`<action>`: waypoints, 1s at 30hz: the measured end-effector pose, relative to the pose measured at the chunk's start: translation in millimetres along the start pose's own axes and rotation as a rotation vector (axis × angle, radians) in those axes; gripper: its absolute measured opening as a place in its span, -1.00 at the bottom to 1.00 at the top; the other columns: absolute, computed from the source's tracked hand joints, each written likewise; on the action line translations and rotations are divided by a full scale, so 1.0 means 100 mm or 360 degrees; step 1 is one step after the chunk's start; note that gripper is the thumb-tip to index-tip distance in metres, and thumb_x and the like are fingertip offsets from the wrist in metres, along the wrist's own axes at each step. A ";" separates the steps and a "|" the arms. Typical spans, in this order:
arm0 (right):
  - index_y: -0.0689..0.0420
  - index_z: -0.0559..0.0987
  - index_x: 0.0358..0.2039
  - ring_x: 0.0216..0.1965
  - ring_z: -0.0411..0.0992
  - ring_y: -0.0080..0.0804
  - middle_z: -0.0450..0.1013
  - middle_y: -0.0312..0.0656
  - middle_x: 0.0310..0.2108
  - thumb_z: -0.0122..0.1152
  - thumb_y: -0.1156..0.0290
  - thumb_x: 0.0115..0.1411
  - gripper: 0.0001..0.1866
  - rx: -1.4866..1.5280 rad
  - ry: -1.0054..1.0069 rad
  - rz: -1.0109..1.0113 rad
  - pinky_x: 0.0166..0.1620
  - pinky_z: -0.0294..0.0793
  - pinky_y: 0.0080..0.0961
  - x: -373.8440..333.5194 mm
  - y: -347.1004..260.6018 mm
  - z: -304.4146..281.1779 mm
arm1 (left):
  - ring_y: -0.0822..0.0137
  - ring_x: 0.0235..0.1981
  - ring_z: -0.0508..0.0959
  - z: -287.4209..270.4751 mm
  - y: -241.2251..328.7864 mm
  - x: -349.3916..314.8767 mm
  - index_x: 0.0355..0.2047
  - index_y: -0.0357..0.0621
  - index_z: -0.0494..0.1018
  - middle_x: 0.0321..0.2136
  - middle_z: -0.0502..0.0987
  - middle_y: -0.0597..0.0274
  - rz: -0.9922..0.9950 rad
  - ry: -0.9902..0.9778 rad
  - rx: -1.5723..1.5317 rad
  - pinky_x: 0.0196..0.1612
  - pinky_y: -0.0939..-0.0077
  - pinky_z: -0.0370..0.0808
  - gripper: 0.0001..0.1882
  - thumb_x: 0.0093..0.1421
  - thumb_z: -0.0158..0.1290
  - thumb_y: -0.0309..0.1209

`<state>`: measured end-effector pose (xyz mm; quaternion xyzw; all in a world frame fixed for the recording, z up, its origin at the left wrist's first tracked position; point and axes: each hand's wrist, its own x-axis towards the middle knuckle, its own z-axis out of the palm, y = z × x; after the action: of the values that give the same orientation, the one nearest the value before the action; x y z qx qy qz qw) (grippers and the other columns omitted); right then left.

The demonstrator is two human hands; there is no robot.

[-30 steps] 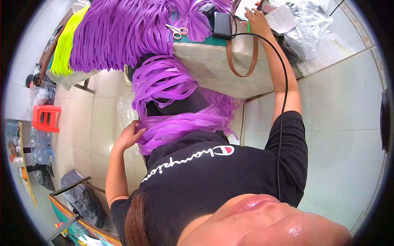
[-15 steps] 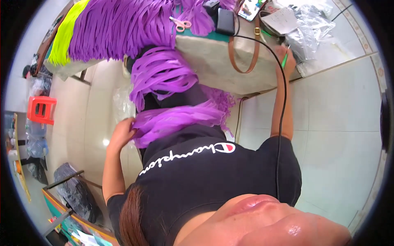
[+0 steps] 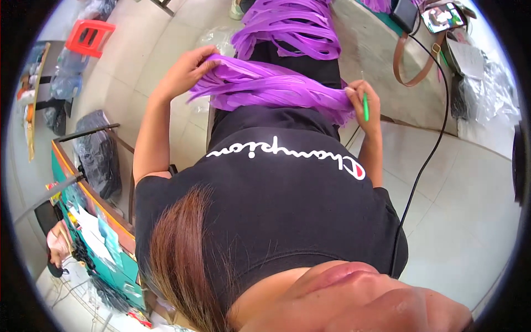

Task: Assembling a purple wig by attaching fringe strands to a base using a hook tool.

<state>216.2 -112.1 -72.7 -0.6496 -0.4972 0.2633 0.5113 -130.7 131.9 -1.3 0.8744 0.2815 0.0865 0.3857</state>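
A bundle of purple fabric strips (image 3: 265, 83) lies across my lap. My left hand (image 3: 193, 67) pinches its left end, thumb and fingers closed on the strips. In my right hand (image 3: 365, 99) is a slim green-handled tool (image 3: 365, 107) with a thin tip pointing up; its exact kind I cannot make out. The same hand touches the right end of the bundle. Further along my legs lies a second heap of purple strips (image 3: 293, 27), looped and loose, apart from both hands.
A covered table (image 3: 370, 61) stands at the right, with a black box (image 3: 404, 15), a phone (image 3: 442, 17) and a hanging brown strap (image 3: 409, 77). A black cable (image 3: 437, 133) runs down past my right arm. At left are a red stool (image 3: 90, 37) and a green-sided table (image 3: 105, 238).
My right hand has come back from the table's right side to the bundle, bringing the green-handled tool. My left hand now pinches the bundle's left end. The view has swung left.
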 end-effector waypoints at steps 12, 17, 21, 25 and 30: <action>0.12 0.15 -0.59 -0.41 0.25 -0.60 0.44 -0.24 -0.38 0.12 0.50 0.22 -0.65 -0.0201 0.0620 -0.0441 -0.28 0.27 -0.69 -0.11 -0.48 -0.69 | 0.58 -0.43 0.49 -0.18 0.07 0.24 -0.19 -0.30 0.45 -0.41 0.51 0.35 0.0069 0.0885 -0.0884 -0.31 0.69 0.45 -0.81 0.32 -0.08 -0.43; 0.24 0.40 -0.44 -0.39 0.29 -0.55 0.46 -0.23 -0.38 0.21 0.45 0.16 -0.82 -0.0555 -0.0118 0.0055 -0.24 0.35 -0.60 -0.10 -0.48 -0.64 | 0.60 -0.41 0.49 -0.20 0.03 0.42 -0.17 -0.30 0.46 -0.40 0.51 0.39 0.0239 0.0794 -0.0484 -0.28 0.73 0.43 -0.80 0.31 -0.05 -0.43; 0.25 0.51 -0.19 -0.36 0.34 -0.47 0.46 -0.16 -0.34 0.30 0.41 0.09 -0.71 -0.0447 0.0037 -0.0589 -0.19 0.37 -0.56 0.25 -0.68 0.07 | 0.49 -0.43 0.51 -0.28 0.26 0.49 -0.16 -0.17 0.51 -0.44 0.55 0.26 0.0213 0.0868 -0.0488 -0.32 0.61 0.44 -0.82 0.27 0.00 -0.43; 0.27 0.51 -0.24 -0.35 0.37 -0.50 0.42 -0.27 -0.41 0.34 0.43 0.05 -0.71 -0.0643 -0.0084 -0.0445 -0.21 0.37 -0.58 0.59 -0.51 0.39 | 0.47 -0.45 0.50 -0.41 0.80 0.60 -0.24 -0.22 0.52 -0.47 0.55 0.22 0.0423 0.0985 0.0071 -0.36 0.56 0.43 -0.86 0.24 0.02 -0.47; 0.20 0.45 -0.42 -0.41 0.28 -0.64 0.38 -0.35 -0.42 0.31 0.61 -0.02 -0.80 -0.0194 0.0260 -0.0393 -0.32 0.27 -0.69 0.90 -0.60 -0.17 | 0.47 -0.41 0.50 -0.76 1.48 0.70 -0.29 -0.23 0.58 -0.47 0.55 0.23 0.0671 0.0882 0.0425 -0.33 0.60 0.43 -0.86 0.14 0.10 -0.57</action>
<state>240.9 -38.0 3.4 -0.6327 -0.5451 0.1140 0.5381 -37.6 138.1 153.0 0.8990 0.1979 0.3601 0.1512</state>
